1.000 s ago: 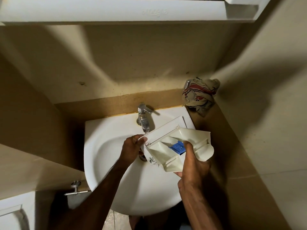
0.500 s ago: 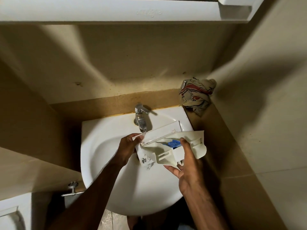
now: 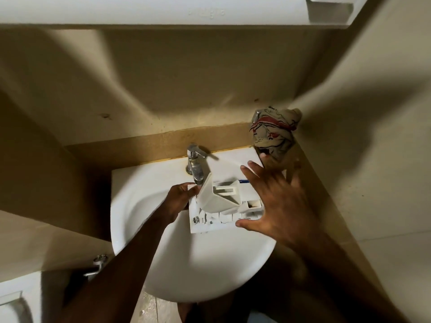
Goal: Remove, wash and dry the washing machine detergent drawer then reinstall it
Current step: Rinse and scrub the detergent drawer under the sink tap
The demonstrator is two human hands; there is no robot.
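Since the earlier frame the right hand (image 3: 283, 206) has let go of the detergent drawer (image 3: 218, 206) and lifted away to the right. It now hangs over the right side of the sink (image 3: 163, 252) with its fingers (image 3: 253, 172) spread straight and released, holding nothing. The drawer has also turned: a moment ago it was tipped up between both hands, and now it lies flatter, with its long edge running left to right.

The left hand (image 3: 179, 198) alone holds the drawer, its fingers grasping the left end just below the tap (image 3: 194, 164) spout. The drawer is off-white plastic and sits above the sink bowl, towards the back. A sloped, wedge-shaped piece with a narrow rectangular slot rises from its middle. Along the near edge runs a row of small ribs and cut-outs, with a small round fitting at the left corner. A sliver of blue shows at the far edge, beside the right hand's fingers.

A crumpled patterned cloth (image 3: 275, 131), beige with red stripes, sits in the corner on the worktop (image 3: 140, 148) behind the sink, just beyond the right fingertips.
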